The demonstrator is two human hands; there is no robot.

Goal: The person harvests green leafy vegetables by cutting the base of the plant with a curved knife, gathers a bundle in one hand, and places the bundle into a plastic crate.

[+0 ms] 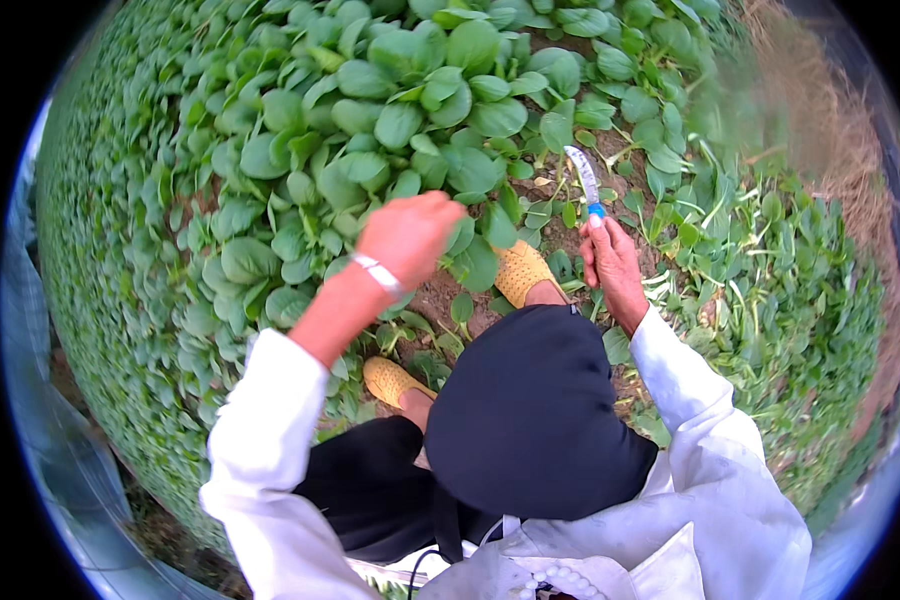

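Observation:
My right hand (615,265) is closed around the short blue handle of a small sickle (583,175). Its narrow, curved blade points away from me over bare soil between the plants. My left hand (410,238), slightly blurred and wearing a pale band at the wrist, is curled into a fist among the leafy greens (475,262). Broad leaves stick out just below its knuckles, while the fingertips and the stems under them are hidden. The sickle blade is to the right of my left hand, apart from it.
Dense rows of leafy greens (250,170) spread ahead and to the left. On the right, cut stems and loose leaves (715,290) litter the ground. My yellow shoes (523,270) stand among the plants, below my dark-clothed knee (525,410). Dry straw (800,100) lies at the far right.

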